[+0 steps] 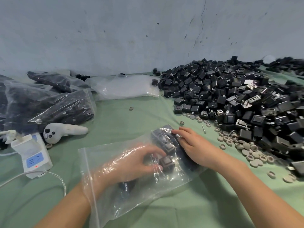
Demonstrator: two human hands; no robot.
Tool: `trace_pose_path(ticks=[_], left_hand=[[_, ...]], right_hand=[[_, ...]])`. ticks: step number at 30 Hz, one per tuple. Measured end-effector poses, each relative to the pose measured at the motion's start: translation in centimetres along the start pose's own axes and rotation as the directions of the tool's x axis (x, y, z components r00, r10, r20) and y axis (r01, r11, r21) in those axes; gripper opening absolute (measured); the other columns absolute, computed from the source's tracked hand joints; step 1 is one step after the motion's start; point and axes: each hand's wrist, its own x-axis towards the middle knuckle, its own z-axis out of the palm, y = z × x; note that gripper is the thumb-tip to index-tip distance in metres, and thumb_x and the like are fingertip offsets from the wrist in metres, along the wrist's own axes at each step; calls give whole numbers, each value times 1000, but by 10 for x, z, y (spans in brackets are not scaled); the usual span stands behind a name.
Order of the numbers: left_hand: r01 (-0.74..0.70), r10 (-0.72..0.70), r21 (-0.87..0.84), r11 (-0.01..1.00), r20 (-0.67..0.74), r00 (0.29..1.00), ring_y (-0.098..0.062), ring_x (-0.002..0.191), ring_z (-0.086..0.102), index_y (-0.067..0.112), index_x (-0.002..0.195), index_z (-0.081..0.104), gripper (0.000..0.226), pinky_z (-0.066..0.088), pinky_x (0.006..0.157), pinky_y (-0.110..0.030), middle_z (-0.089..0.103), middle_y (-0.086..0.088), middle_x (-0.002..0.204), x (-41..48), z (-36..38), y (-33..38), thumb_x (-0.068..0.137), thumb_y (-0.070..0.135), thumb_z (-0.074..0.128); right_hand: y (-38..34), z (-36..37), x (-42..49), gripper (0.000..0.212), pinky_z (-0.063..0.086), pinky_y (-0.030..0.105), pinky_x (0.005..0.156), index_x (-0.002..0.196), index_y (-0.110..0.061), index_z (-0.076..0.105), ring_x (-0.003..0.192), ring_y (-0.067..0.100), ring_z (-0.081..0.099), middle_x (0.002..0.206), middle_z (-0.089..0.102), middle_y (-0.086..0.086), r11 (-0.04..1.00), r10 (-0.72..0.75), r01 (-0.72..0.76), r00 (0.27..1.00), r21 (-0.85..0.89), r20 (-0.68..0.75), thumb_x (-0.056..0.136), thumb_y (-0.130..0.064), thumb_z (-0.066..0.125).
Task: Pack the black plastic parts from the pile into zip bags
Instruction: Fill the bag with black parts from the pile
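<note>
Looking down through the head camera, I saw the green-covered table (131,116) crowded on both sides. Along its right edge and far right corner the pile (230,96) of black plastic parts spread wide, with grey round caps (246,148) scattered at its near foot and a screw (204,129) lying just beside them. Toward the left edge lay filled bags (49,102) of dark parts, heaped on one another. At the far middle a stack of empty bags (125,88) rested against the wall. A white controller (64,131) lay near the filled bags, and a white power strip (32,155) with its cable (49,176) sat by the near left edge.

Between all this, at the near middle, the zip bag (131,191) lay flat with its mouth toward me. My left hand (131,163) was inside it past the wrist, fingers and thumb curled around a black part (166,163). My right hand (192,145) lay outside the bag with fingers straight, pressing on the film over other parts at the bag's far end.
</note>
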Motion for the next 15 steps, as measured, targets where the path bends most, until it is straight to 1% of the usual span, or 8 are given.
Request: trace_pose_path(ticks=[2, 4, 7, 9, 10, 12, 13, 15], left_hand=[[5, -5, 46, 999, 13, 1000, 10, 97, 55, 39, 114, 62, 29, 42, 92, -14, 58, 27, 99, 3, 3, 0, 87, 35, 74], [45, -47, 71, 996, 34, 998, 6, 95, 57, 37, 111, 62, 26, 48, 93, -25, 58, 24, 100, 9, 7, 0, 87, 41, 71], [96, -99, 102, 990, 24, 995, -7, 93, 61, 37, 94, 61, 18, 53, 88, -37, 59, 15, 100, 16, 12, 2, 85, 49, 71], [99, -102, 112, 989, 21, 995, -4, 88, 60, 43, 81, 54, 19, 52, 85, -33, 55, 20, 94, 18, 14, 4, 84, 51, 71], [88, -91, 122, 989, 16, 996, 4, 84, 57, 43, 77, 51, 22, 50, 81, -25, 50, 25, 91, 18, 15, 6, 85, 50, 70], [66, -67, 148, 987, 3, 998, 14, 78, 51, 40, 71, 51, 25, 37, 71, -7, 44, 32, 89, 18, 16, 9, 86, 48, 70], [61, -62, 159, 985, 0, 998, 14, 77, 50, 38, 71, 52, 25, 35, 67, -5, 46, 31, 90, 19, 16, 10, 87, 46, 69], [68, -70, 168, 983, 2, 998, 5, 81, 55, 33, 72, 52, 26, 36, 67, -7, 59, 17, 97, 21, 17, 11, 90, 46, 66]], right_hand=[[0, 0, 0, 41, 17, 22, 112, 148, -37, 39, 147, 13, 26, 161, 25, -8, 1000, 0, 0, 1000, -18, 5, 107, -33, 32], [0, 1, 0, 42, 18, 25, 114, 148, -37, 38, 146, 13, 26, 161, 25, -8, 1000, -2, 2, 1000, -30, 6, 107, -32, 33], [0, 2, -1, 42, 18, 24, 114, 149, -36, 38, 146, 13, 26, 160, 26, -7, 999, -9, 9, 1000, -30, 2, 107, -32, 34], [2, 2, -1, 42, 18, 23, 113, 149, -37, 38, 147, 12, 25, 160, 26, -7, 1000, -9, 9, 1000, -30, 3, 107, -33, 33], [3, 3, -1, 42, 18, 21, 111, 149, -38, 37, 147, 12, 25, 160, 26, -8, 1000, -8, 8, 1000, -29, 6, 107, -34, 32], [4, 4, -2, 43, 17, 18, 109, 149, -38, 36, 146, 10, 26, 159, 27, -10, 1000, -9, 10, 1000, -21, 10, 107, -36, 31], [4, 5, -2, 43, 18, 17, 108, 150, -38, 35, 145, 9, 26, 159, 27, -10, 1000, -10, 10, 1000, -15, 10, 107, -37, 31], [4, 5, -3, 46, 18, 19, 110, 151, -38, 33, 145, 9, 27, 159, 27, -11, 1000, -9, 9, 1000, -5, 11, 106, -43, 30]])
